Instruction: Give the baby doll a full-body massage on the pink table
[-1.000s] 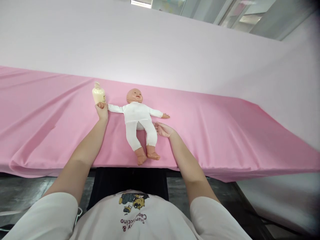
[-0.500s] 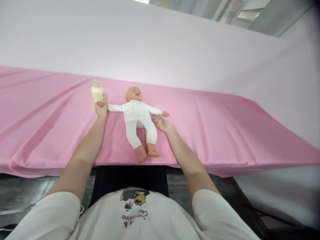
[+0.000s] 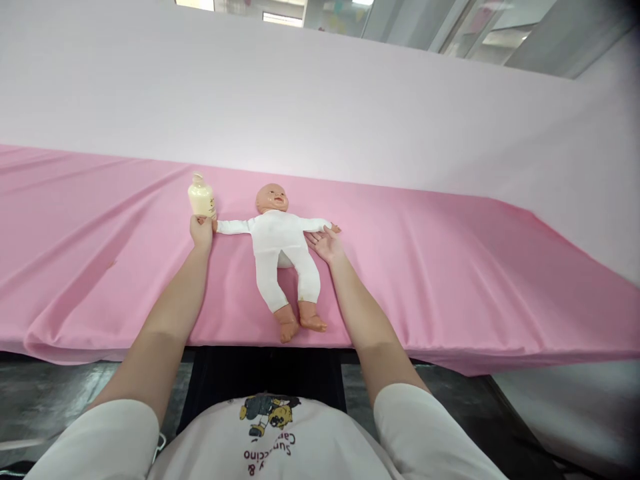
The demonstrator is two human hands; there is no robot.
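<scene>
A baby doll [image 3: 277,233] in a white suit lies on its back on the pink cloth, arms spread, bare feet toward me. Beside the doll's hand on the left, my left hand [image 3: 201,231] is closed with curled fingers, right in front of a pump bottle's base; what is inside the fingers is hidden. The cream-coloured bottle [image 3: 201,198] stands upright behind it. On the other side, my right hand [image 3: 326,245] lies palm up with its fingers stretched under the doll's sleeve. Its thumb is up against the cuff near the doll's hand.
Pink cloth [image 3: 440,280] with folds covers the table, whose front edge runs just before my body. A white wall panel [image 3: 320,100] rises behind the table and continues along the right side. Dark floor shows below.
The view has tilted up slightly, so everything sits lower. My right thumb has come up onto the doll's cuff. My left hand stays by the bottle's base.
</scene>
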